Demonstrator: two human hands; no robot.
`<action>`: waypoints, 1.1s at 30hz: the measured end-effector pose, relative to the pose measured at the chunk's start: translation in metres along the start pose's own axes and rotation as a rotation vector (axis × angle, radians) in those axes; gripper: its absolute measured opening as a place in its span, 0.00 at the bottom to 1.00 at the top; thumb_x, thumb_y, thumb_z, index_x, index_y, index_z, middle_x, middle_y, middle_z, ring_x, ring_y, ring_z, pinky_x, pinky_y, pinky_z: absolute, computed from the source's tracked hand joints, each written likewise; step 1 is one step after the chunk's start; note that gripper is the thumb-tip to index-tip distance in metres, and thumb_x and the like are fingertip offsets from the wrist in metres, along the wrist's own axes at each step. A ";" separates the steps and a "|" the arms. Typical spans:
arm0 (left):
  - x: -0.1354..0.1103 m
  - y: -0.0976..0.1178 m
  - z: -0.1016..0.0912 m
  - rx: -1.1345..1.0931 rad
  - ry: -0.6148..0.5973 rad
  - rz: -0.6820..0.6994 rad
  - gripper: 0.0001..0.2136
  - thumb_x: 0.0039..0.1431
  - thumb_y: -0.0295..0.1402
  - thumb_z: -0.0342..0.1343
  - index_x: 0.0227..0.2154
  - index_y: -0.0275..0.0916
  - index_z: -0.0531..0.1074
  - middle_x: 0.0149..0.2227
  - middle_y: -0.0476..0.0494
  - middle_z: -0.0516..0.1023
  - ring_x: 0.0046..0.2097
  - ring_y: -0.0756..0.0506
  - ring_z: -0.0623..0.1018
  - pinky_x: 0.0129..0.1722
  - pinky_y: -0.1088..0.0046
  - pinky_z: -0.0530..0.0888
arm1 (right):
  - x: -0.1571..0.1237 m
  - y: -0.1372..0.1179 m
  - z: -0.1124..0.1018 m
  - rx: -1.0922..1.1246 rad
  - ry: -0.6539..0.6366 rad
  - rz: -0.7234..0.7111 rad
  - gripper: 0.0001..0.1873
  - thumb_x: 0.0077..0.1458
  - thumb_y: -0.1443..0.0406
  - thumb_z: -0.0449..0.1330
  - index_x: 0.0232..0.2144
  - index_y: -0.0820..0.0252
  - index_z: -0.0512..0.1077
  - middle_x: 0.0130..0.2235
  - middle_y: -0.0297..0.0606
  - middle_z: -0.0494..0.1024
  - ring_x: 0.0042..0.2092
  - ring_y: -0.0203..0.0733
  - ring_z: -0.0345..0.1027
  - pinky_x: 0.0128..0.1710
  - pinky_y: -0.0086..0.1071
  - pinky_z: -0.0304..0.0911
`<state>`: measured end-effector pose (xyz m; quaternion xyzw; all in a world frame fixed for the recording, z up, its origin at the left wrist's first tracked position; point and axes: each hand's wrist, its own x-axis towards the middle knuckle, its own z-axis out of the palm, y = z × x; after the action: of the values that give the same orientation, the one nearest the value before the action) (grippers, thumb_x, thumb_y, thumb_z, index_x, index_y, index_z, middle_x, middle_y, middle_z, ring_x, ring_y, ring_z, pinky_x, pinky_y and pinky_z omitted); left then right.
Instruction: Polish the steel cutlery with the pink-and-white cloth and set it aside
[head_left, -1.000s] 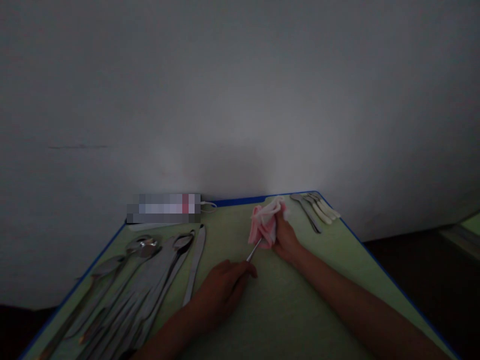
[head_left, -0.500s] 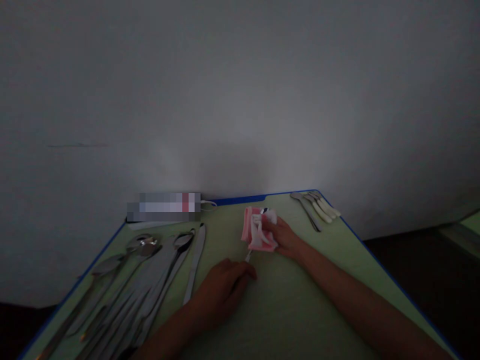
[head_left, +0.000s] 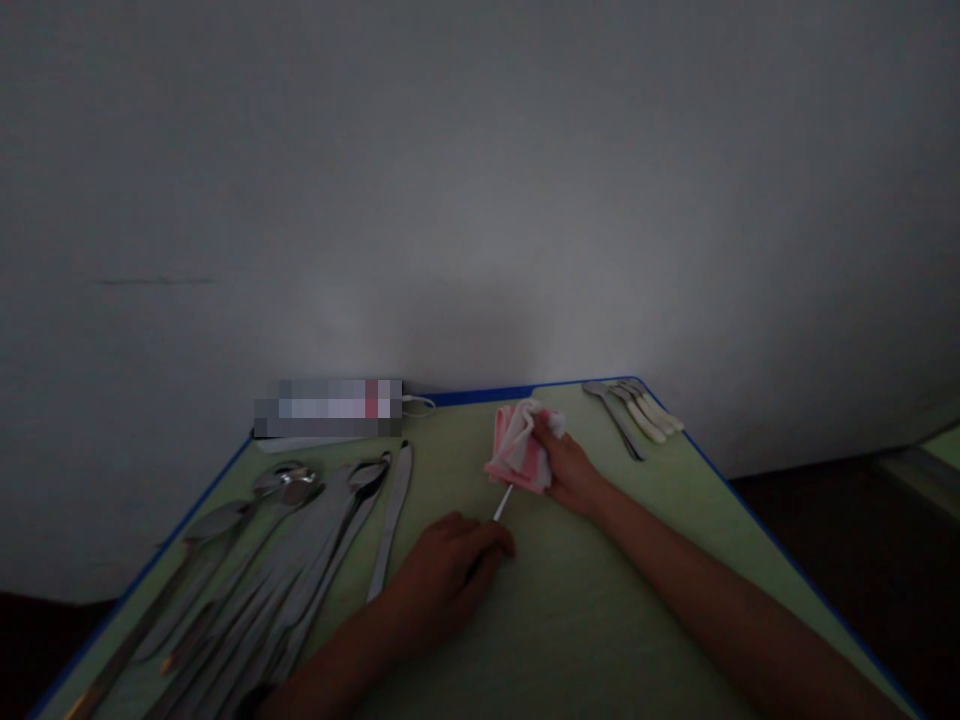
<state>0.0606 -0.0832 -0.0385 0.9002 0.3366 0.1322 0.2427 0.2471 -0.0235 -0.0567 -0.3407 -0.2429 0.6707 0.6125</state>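
My left hand (head_left: 454,570) is closed around the near end of a slim, shiny piece of cutlery (head_left: 503,502). Only a short stretch of its metal shaft shows; its far end is covered by a folded pink and white cloth (head_left: 517,450), so I cannot tell its kind. The cloth is gripped in my right hand (head_left: 564,462), with the thumb pressed on top. Left of my left hand, a table knife (head_left: 391,520) lies apart from a spread of metal spoons and other long cutlery (head_left: 300,560).
At the table's far right corner lie a dark-handled spoon (head_left: 615,422) and several white-handled pieces of cutlery (head_left: 651,415). A blurred-out box (head_left: 328,410) with a white cable (head_left: 421,404) stands at the back left. The green table (head_left: 600,600) has blue edging and meets a grey wall (head_left: 480,200).
The cloth has shifted and refolded in my right hand, covering the cutlery's far end; slightly more of the shaft shows below it. My left hand has stayed nearly in place.
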 end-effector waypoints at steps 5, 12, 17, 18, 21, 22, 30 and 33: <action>0.001 -0.001 0.001 0.017 -0.002 0.009 0.11 0.62 0.30 0.41 0.37 0.43 0.69 0.31 0.48 0.73 0.36 0.46 0.71 0.39 0.69 0.65 | 0.001 0.001 -0.001 0.000 -0.005 0.013 0.18 0.41 0.59 0.65 0.35 0.59 0.69 0.30 0.32 0.77 0.32 0.35 0.70 0.36 0.31 0.66; 0.000 -0.002 0.003 0.032 0.004 -0.001 0.11 0.61 0.30 0.42 0.37 0.43 0.69 0.31 0.47 0.73 0.36 0.46 0.70 0.39 0.69 0.65 | 0.001 0.000 -0.001 -0.035 0.003 0.007 0.18 0.40 0.58 0.66 0.34 0.60 0.69 0.30 0.33 0.77 0.32 0.36 0.70 0.38 0.31 0.65; 0.000 -0.002 0.002 0.026 -0.004 -0.001 0.10 0.61 0.30 0.42 0.37 0.43 0.69 0.32 0.48 0.73 0.36 0.46 0.70 0.39 0.69 0.65 | 0.001 0.000 -0.002 -0.041 -0.017 0.009 0.18 0.41 0.57 0.65 0.34 0.59 0.69 0.30 0.32 0.77 0.31 0.34 0.69 0.36 0.30 0.65; 0.001 -0.002 0.002 0.026 -0.004 -0.002 0.10 0.61 0.30 0.42 0.37 0.43 0.69 0.32 0.48 0.73 0.37 0.46 0.70 0.39 0.69 0.65 | 0.001 0.001 -0.002 -0.045 -0.012 0.006 0.18 0.40 0.57 0.65 0.34 0.59 0.69 0.30 0.31 0.77 0.30 0.34 0.69 0.36 0.30 0.65; 0.001 -0.001 0.002 0.031 0.000 0.001 0.11 0.61 0.30 0.42 0.37 0.43 0.69 0.32 0.47 0.73 0.37 0.46 0.70 0.39 0.69 0.65 | 0.001 0.001 -0.002 -0.060 0.002 -0.004 0.19 0.39 0.57 0.65 0.34 0.59 0.69 0.29 0.31 0.77 0.30 0.35 0.69 0.35 0.30 0.65; 0.001 -0.002 0.002 0.030 0.004 0.003 0.11 0.61 0.30 0.41 0.37 0.43 0.69 0.31 0.47 0.72 0.36 0.46 0.70 0.39 0.69 0.65 | 0.002 0.001 -0.002 -0.061 0.002 -0.007 0.19 0.39 0.57 0.66 0.34 0.59 0.69 0.29 0.32 0.77 0.30 0.35 0.69 0.35 0.30 0.65; 0.000 -0.002 0.002 0.041 0.004 0.006 0.11 0.61 0.30 0.42 0.37 0.43 0.69 0.31 0.47 0.72 0.36 0.46 0.70 0.39 0.69 0.65 | 0.003 0.001 -0.002 -0.047 0.009 0.008 0.19 0.39 0.57 0.66 0.34 0.59 0.69 0.30 0.32 0.77 0.31 0.36 0.70 0.35 0.30 0.66; 0.000 -0.002 0.002 0.042 0.003 0.002 0.11 0.61 0.30 0.41 0.37 0.43 0.69 0.30 0.48 0.72 0.36 0.46 0.70 0.38 0.70 0.65 | 0.002 0.001 -0.002 -0.038 0.019 0.020 0.18 0.39 0.57 0.66 0.33 0.60 0.69 0.29 0.33 0.77 0.31 0.36 0.70 0.35 0.31 0.66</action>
<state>0.0604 -0.0827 -0.0410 0.9053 0.3386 0.1268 0.2230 0.2479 -0.0215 -0.0596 -0.3609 -0.2464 0.6689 0.6014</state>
